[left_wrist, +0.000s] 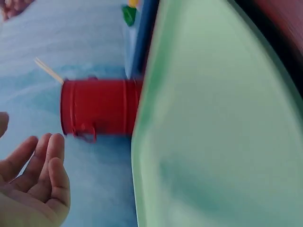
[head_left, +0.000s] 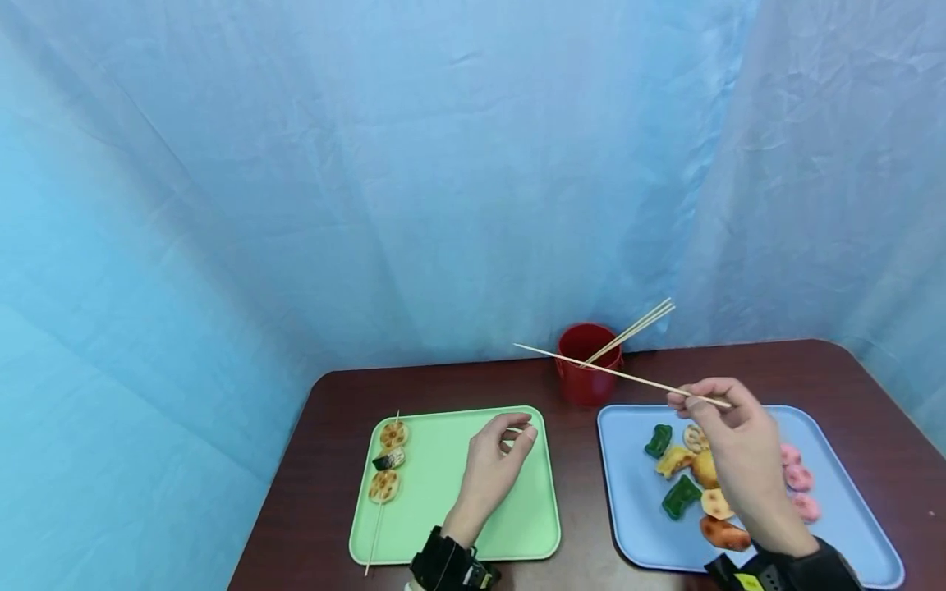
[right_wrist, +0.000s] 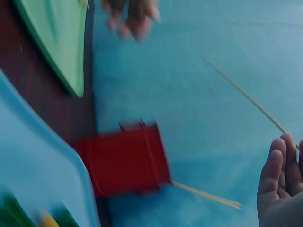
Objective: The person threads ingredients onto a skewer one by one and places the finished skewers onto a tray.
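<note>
My right hand [head_left: 739, 460] pinches a thin wooden skewer [head_left: 628, 377] near one end, above the blue tray. The skewer's pointed end reaches left, passing over the red bucket [head_left: 586, 382]. Several more skewers [head_left: 637, 327] lean in that bucket. Above the green tray [head_left: 451, 509] hovers my left hand [head_left: 493, 468], its fingers loosely curled with nothing in them. In the left wrist view the same hand [left_wrist: 40, 184] is beside the bucket, palm showing. A filled skewer with two round slices [head_left: 383, 486] and a dark-edged piece [head_left: 389, 460] between them lies along the green tray's left side.
The blue tray [head_left: 636, 525] at right holds green pepper-like pieces [head_left: 681, 497], yellow and brown food pieces [head_left: 724, 534] and pink rings [head_left: 799, 478]. Both trays stand on a dark brown table [head_left: 296, 501]. A blue cloth [head_left: 443, 180] hangs behind the table.
</note>
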Demonstrator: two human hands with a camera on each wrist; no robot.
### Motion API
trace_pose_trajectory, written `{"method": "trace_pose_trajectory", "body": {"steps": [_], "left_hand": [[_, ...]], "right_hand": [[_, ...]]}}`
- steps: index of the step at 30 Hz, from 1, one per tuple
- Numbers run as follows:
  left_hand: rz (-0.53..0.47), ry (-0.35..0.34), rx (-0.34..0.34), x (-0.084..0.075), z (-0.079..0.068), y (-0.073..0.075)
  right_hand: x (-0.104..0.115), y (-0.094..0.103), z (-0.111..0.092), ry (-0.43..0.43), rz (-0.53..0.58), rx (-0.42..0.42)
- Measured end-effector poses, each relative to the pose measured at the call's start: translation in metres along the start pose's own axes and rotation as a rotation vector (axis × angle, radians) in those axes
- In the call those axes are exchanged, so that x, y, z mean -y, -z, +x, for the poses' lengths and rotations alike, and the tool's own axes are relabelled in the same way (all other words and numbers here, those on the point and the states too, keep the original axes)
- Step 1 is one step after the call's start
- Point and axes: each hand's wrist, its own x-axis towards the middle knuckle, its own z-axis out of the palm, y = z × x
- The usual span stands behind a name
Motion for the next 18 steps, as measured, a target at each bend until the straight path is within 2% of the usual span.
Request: {"method": "trace_pose_trajectory", "body": {"steps": [2,5,8,13,16,18], "left_hand": [[-0.148,0.043,0.02,-0.009,0.001,-0.006],[-0.384,0.113,0.051,-0.019,0.001,-0.015],[-0.598,0.135,0.068,-0.014,0.002,-0.028],[-0.954,0.182,0.078,-0.023,0.004,-0.039],[-1.121,0.214,0.053,-0.025,0.004,-0.043],[-1.176,0.229,0.024,-0.025,0.003,-0.046]], "right_hand": [[-0.006,-0.009,-0.005,-0.044,0.095,0.024],[-0.013,-0.021,-0.012,-0.134,0.18,0.066],[-0.018,-0.032,-0.017,-0.223,0.228,0.09],[-0.026,-0.047,-0.024,-0.301,0.318,0.117],[-0.031,-0.054,-0.027,-0.342,0.372,0.143],[-0.034,-0.057,-0.029,-0.373,0.395,0.146]]}}
